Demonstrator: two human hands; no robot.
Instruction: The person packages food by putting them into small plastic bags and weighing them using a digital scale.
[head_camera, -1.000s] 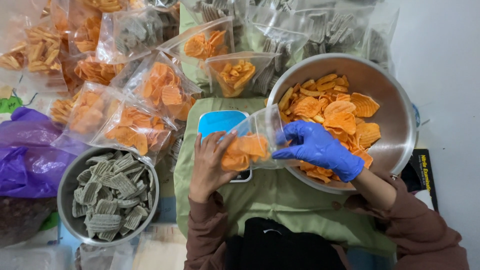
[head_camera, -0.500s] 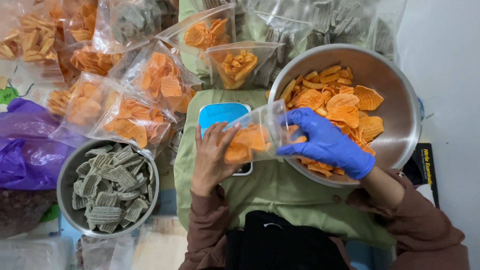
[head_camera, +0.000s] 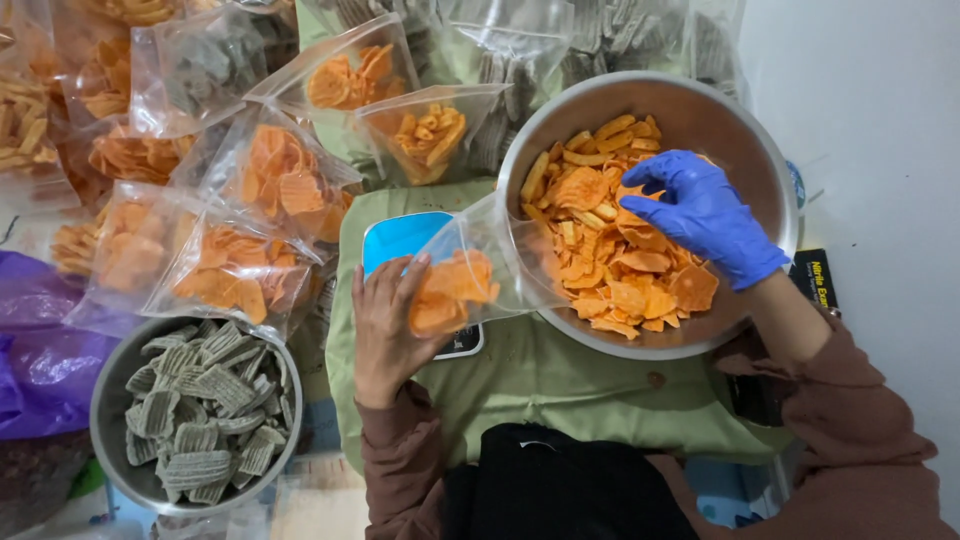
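A clear bag (head_camera: 470, 280) is being held open over the scale (head_camera: 400, 240) by the left hand (head_camera: 385, 325), fingers closed on it; orange chips (head_camera: 610, 270) are being grasped loosely in the steel bowl (head_camera: 700, 105) by the gloved right hand (head_camera: 705, 215).

glove (head_camera: 708, 215) blue | chips (head_camera: 600, 262) orange | ridged crackers (head_camera: 205, 410) grey-green | cloth (head_camera: 560, 375) pale green | scale (head_camera: 400, 240) blue

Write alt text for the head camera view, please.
A bare left hand holds a clear bag of orange chips over a blue scale, while the blue-gloved right hand reaches into a metal bowl of orange chips.
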